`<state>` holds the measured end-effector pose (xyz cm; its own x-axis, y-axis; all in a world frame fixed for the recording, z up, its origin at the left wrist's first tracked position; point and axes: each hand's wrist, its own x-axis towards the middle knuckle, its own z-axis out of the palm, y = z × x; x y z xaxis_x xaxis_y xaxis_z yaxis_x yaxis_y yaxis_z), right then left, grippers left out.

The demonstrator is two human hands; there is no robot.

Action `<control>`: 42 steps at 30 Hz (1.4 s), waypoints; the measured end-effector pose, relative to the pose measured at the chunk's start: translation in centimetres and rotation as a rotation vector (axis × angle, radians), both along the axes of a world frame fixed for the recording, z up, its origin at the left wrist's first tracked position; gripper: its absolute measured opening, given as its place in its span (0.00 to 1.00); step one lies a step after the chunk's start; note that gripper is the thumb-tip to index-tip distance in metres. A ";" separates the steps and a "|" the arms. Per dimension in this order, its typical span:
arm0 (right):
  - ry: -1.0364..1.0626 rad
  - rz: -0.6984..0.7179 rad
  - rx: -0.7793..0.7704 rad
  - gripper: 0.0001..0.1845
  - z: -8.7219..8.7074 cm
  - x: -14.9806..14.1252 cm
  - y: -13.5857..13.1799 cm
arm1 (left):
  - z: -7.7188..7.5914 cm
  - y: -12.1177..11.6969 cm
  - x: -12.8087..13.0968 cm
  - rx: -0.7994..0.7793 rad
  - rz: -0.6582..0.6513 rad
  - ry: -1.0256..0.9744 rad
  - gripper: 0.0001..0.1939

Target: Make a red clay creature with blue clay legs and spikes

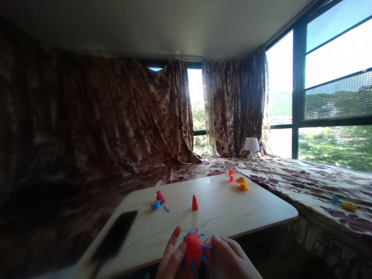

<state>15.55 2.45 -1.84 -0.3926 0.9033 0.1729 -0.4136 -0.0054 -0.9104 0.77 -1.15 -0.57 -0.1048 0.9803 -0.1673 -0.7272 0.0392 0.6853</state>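
At the near edge of the table, my left hand [172, 257] grips a red modelling clay ball [193, 248] studded with thin blue clay strips, its thumb against the side and one finger raised. From the right, my right hand [228, 255] pinches a blue clay strip [207, 247] that sticks out of the ball's side. The ball's underside is hidden. Beyond the hands, a red clay cone [194, 203] stands upright on the table. Farther left lie a blue clay lump [157, 204], a small blue scrap [166, 208] and a pinkish-red clay piece [160, 196].
The pale wooden table [221, 205] carries a dark flat slab [116, 234] at left, and a pink clay figure [231, 175] and a yellow clay figure [242, 183] at the far right. A yellow-and-blue object [345, 204] and a white lamp [251, 147] rest on the floral-covered ledge.
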 end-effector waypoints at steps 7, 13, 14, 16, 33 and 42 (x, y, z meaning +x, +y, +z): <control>-0.182 -0.201 0.210 0.18 1.1 0.4 -1.0 | 1.3 -0.9 0.7 0.008 0.048 -0.074 0.39; -0.155 -0.288 0.224 0.17 1.1 0.3 -1.1 | 2.1 -1.2 1.0 0.000 0.064 -0.071 0.36; -0.161 -0.305 0.230 0.17 1.2 0.3 -1.1 | 2.2 -1.1 1.0 0.004 0.077 -0.074 0.35; -0.187 -0.299 0.250 0.19 1.5 0.2 -1.4 | 2.3 -1.0 0.9 0.012 0.094 -0.084 0.36; -0.344 -0.435 0.667 0.11 1.3 -0.1 -1.8 | 2.1 -1.1 1.0 0.022 0.090 -0.097 0.36; -0.473 -0.805 1.143 0.10 1.3 0.0 -2.1 | 2.0 -1.2 1.2 -0.030 0.173 -0.156 0.30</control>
<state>15.54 0.31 -0.50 -0.0839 0.3653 0.9271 0.3728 0.8743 -0.3107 1.94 -2.31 1.44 -0.2410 0.9444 -0.2237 -0.8222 -0.0762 0.5640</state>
